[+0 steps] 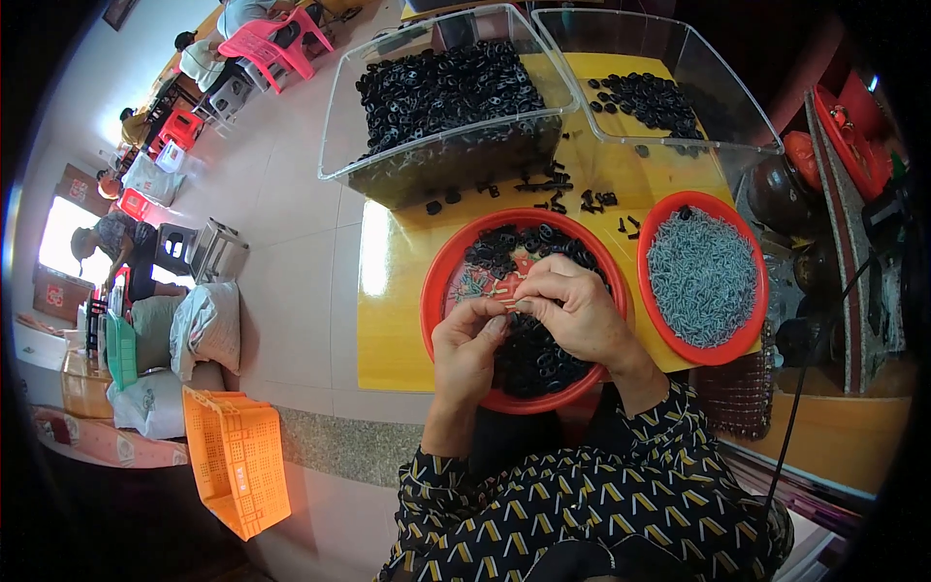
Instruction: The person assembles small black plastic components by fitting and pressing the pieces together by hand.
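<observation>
Both of my hands meet above a round red basin [433, 320] at the table's near edge. My left hand [465, 344] pinches with thumb and forefinger; whatever is between them is too small to make out. Close against it, my right hand [572, 308] pinches too, its fingertips hiding what they hold. Inside the basin lie small black plastic parts [548, 367], heaped on the near side and along the far rim. A few silvery screws [471, 282] rest on the basin's bare, patterned bottom, left of my fingers.
A red basin of screws [703, 276] stands to the right. Beyond are a clear bin heaped with black parts [451, 92] and another bin holding fewer [650, 102]. Loose black pieces [558, 184] dot the yellow table [388, 339]. An orange crate [238, 461] sits left; people [199, 60] sit farther off.
</observation>
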The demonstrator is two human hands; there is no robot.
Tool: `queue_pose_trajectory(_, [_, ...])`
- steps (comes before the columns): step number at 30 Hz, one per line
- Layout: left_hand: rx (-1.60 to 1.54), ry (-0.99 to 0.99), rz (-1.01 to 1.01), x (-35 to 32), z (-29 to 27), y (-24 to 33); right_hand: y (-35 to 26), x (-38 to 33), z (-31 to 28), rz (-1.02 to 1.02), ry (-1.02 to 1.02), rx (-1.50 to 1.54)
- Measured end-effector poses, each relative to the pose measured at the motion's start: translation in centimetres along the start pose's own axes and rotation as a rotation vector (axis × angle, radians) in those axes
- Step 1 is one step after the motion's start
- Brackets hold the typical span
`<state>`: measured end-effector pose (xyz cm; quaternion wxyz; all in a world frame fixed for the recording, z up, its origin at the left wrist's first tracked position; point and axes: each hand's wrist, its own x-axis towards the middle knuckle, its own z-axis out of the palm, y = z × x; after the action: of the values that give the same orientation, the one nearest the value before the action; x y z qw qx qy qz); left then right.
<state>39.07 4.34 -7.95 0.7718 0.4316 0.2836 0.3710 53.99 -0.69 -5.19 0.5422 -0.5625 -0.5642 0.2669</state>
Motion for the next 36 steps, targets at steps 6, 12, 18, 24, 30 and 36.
queue_pose_trajectory(6, [-0.168, -0.024, -0.009, -0.1, 0.0, 0.6, -0.6, -0.2, 0.0, 0.02, 0.086, 0.022])
queue_pose_trajectory(12, [-0.332, -0.015, -0.068, -0.4, 0.0, 0.5, -1.2, -0.7, 0.6, 0.397, -0.056, 0.376])
queue_pose_trajectory(18, [-0.426, -0.06, -0.055, -0.6, -0.2, 0.2, -1.1, -0.9, 1.1, 0.231, -0.041, 0.371])
queue_pose_trajectory(24, [-0.454, -0.079, -0.058, -0.6, -0.3, -0.2, -1.3, -1.3, 1.3, 0.333, 0.002, 0.315])
queue_pose_trajectory(30, [-0.45, -0.068, -0.063, -0.5, -0.2, -0.3, -1.1, -1.4, 1.5, 0.249, -0.008, 0.202])
queue_pose_trajectory(36, [-0.425, -0.04, -0.047, -0.7, 0.3, -0.1, -1.4, -1.4, 1.5, 0.222, -0.003, 0.174])
